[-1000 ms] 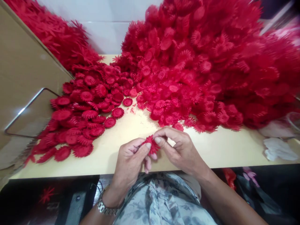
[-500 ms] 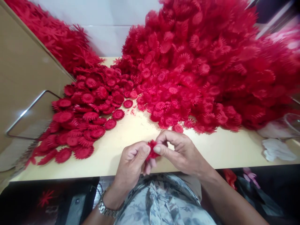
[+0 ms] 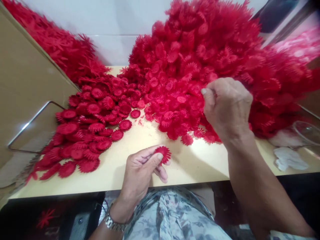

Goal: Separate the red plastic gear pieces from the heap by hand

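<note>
A small red plastic flower disc with a fringed rim [image 3: 163, 154] sits pinched between the thumb and fingers of the left hand [image 3: 140, 173], low over the near edge of the pale wooden counter [image 3: 195, 163]. The right hand [image 3: 227, 106] reaches with curled fingers into the tall heap of loose red plastic petal pieces [image 3: 200, 60]; what it grips, I cannot tell. A flatter pile of red discs [image 3: 87, 130] lies to the left, beside a tilted brown board [image 3: 25, 83]. Bare counter lies open between the piles.
</note>
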A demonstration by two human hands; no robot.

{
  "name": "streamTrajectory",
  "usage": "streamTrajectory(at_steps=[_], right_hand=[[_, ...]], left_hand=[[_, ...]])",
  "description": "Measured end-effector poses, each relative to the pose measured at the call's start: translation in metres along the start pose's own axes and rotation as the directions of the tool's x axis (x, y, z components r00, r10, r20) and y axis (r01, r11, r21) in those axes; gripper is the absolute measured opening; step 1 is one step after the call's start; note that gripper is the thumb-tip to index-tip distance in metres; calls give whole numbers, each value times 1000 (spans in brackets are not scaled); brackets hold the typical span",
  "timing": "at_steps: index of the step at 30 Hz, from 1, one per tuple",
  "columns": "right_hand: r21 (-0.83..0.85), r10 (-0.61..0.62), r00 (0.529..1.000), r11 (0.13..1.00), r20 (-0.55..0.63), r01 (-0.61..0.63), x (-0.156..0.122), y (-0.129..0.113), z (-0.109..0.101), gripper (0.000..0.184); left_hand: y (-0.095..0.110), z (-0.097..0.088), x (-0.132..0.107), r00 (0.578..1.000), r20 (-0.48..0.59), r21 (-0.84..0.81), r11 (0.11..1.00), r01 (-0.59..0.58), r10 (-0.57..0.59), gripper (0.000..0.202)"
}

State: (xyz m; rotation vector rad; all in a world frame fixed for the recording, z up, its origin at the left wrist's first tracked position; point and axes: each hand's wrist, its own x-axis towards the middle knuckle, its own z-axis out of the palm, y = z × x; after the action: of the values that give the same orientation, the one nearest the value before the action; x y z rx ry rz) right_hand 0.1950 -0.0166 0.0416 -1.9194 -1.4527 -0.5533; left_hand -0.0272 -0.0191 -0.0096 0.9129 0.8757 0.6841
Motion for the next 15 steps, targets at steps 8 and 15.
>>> streamTrajectory(at_steps=[8, 15], right_hand=[[179, -127, 987, 978, 102, 108, -26, -17, -17, 19], [738, -314, 798, 637, 514, -225, -68, -59, -6, 11]], left_hand=[[-2, -1, 3, 996, -89, 28, 999, 23, -21, 25], [-4, -3, 2, 996, -58, 106, 992, -65, 72, 39]])
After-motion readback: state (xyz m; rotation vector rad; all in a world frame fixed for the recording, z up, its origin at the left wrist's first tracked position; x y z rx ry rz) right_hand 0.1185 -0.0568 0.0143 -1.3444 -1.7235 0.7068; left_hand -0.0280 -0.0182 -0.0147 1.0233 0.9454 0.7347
